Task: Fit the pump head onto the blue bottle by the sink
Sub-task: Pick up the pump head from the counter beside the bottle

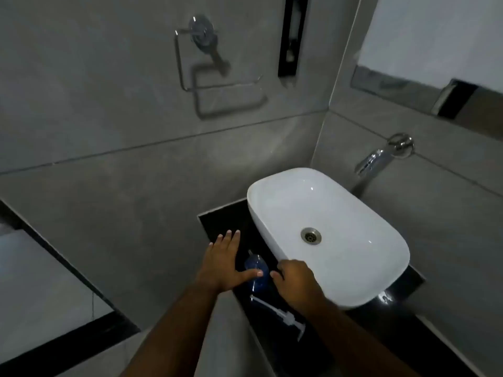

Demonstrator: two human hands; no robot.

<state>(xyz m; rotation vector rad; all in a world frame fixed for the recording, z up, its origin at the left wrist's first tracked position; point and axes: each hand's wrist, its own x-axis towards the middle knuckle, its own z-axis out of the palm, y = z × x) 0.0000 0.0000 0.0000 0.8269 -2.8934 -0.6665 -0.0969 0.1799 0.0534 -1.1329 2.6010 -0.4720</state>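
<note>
A small blue bottle stands on the black counter just left of the white basin. My left hand hovers to its left with fingers spread, and the thumb reaches across the front of the bottle. My right hand sits right of the bottle with fingers curled toward it; whether they touch it is not clear. The white pump head with its long dip tube lies flat on the counter nearer to me, under my right forearm.
A white oval basin with a metal drain fills the counter's right part. A chrome spout juts from the right wall. On the grey tiled wall hangs a chrome towel ring.
</note>
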